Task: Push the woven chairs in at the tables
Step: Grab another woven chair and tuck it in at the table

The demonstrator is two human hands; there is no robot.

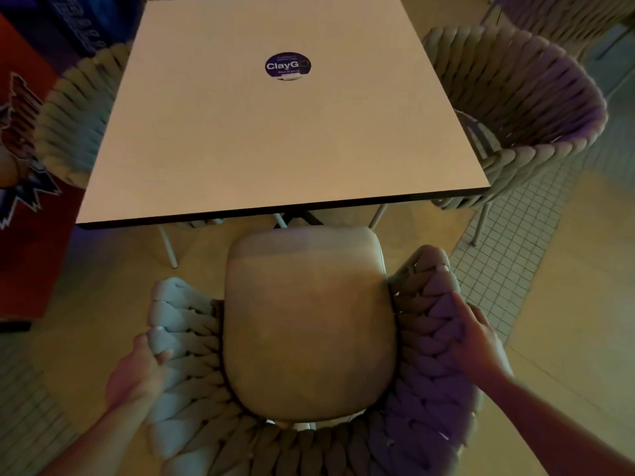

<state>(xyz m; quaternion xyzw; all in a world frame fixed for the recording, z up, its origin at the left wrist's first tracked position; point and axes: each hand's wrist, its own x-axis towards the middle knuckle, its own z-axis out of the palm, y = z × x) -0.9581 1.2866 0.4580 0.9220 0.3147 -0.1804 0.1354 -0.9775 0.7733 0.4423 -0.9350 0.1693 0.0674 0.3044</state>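
Right below me stands a woven chair [422, 355] with a beige seat cushion [309, 324] and a thick braided rope back. My left hand [141, 369] grips its left arm rim, and my right hand [481, 341] grips the right arm rim. The cushion's front edge sits just short of the near edge of a square white table [275, 139], which carries a round purple sticker [288, 66]. A second woven chair [529, 108] stands at the table's right side, its seat partly under the top. A third woven chair [72, 111] is tucked in on the left.
A red and blue printed panel [24, 166] stands close on the left. Small-tile floor strips [508, 262] run along the right and the lower left. Another woven chair [563, 12] shows at the top right corner. White chair legs [168, 245] show under the table.
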